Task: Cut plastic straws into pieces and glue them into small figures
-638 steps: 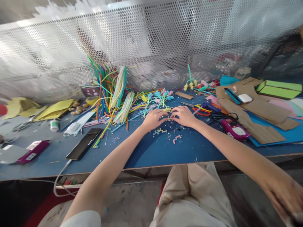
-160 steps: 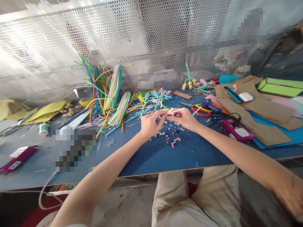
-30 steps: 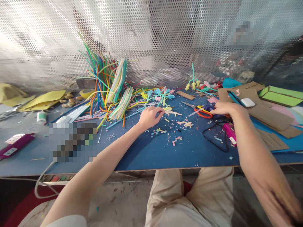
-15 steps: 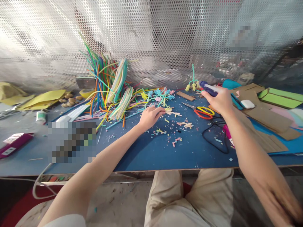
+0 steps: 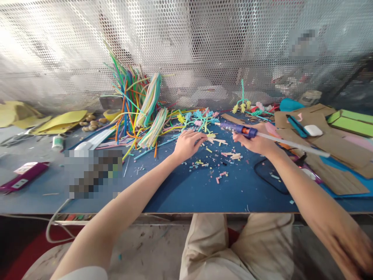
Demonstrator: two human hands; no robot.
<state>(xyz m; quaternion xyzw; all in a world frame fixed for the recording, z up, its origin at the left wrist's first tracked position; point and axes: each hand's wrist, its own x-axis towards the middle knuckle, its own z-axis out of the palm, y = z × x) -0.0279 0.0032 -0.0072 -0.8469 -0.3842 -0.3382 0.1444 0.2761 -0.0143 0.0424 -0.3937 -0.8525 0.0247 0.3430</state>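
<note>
My right hand (image 5: pixel 258 142) grips a purple glue gun (image 5: pixel 237 128) with a white glue stick (image 5: pixel 291 143) jutting out to the right; its nozzle points left toward small cut foam pieces (image 5: pixel 215 139). My left hand (image 5: pixel 188 143) rests on the blue table (image 5: pixel 180 190) with fingers curled onto a small pale piece beside the nozzle. More foam scraps (image 5: pixel 221 177) lie scattered in front of both hands.
A heap of coloured foam strips (image 5: pixel 140 112) stands at the back left, small foam flower shapes (image 5: pixel 201 116) behind my hands. Cardboard sheets (image 5: pixel 326 136), a white case (image 5: pixel 313 130) and a black cord (image 5: pixel 271 181) lie on the right. A perforated metal screen (image 5: pixel 186 50) closes the back.
My right hand reached right, picked up the glue gun, and has brought it left and down toward the pieces by my left hand. My left hand stayed put.
</note>
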